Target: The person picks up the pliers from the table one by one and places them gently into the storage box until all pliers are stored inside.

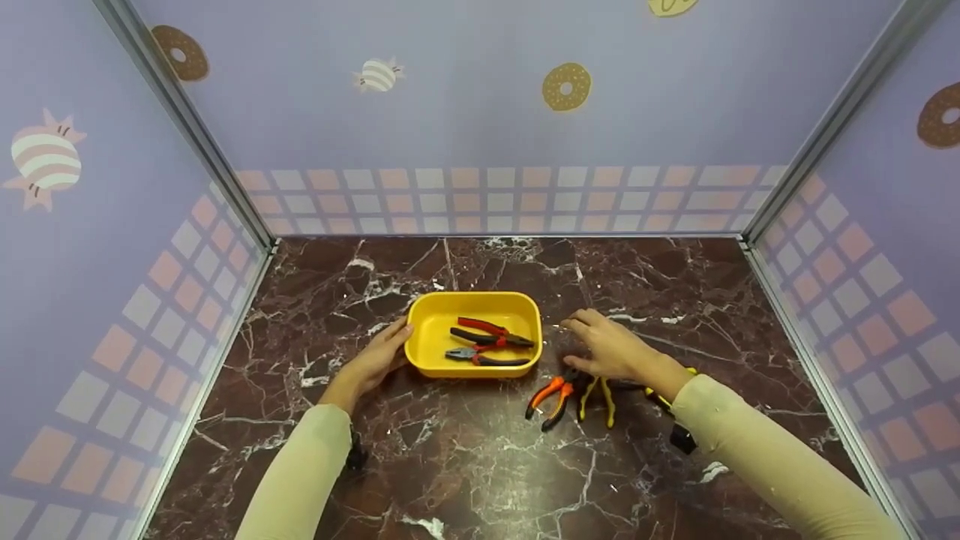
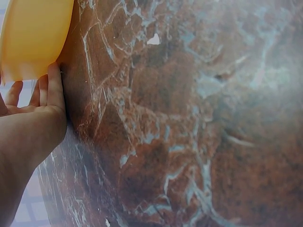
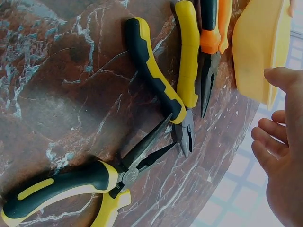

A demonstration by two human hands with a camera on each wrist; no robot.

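My left hand (image 1: 380, 351) rests against the left wall of a yellow plastic bin (image 1: 420, 346), its fingers fairly straight along the outside. Two pliers lie in the bin: red-and-black long-nose pliers (image 1: 501, 340) and combination pliers (image 1: 466, 354) with dark handles. To the right of the bin, my right hand (image 1: 609, 346) hovers with relaxed fingers and nothing in its grasp. Below it are orange-and-black pliers (image 1: 562, 390) and yellow-and-black pliers (image 3: 188, 56), their heads partly hidden in the head view. Long-nose pliers with yellow-and-black handles (image 3: 71, 184) lie under the right forearm.
A dark red marbled tabletop (image 1: 480, 465) carries everything. Patterned panels enclose it at the back (image 1: 465, 127), left and right, with metal posts (image 1: 225, 172) in the corners.
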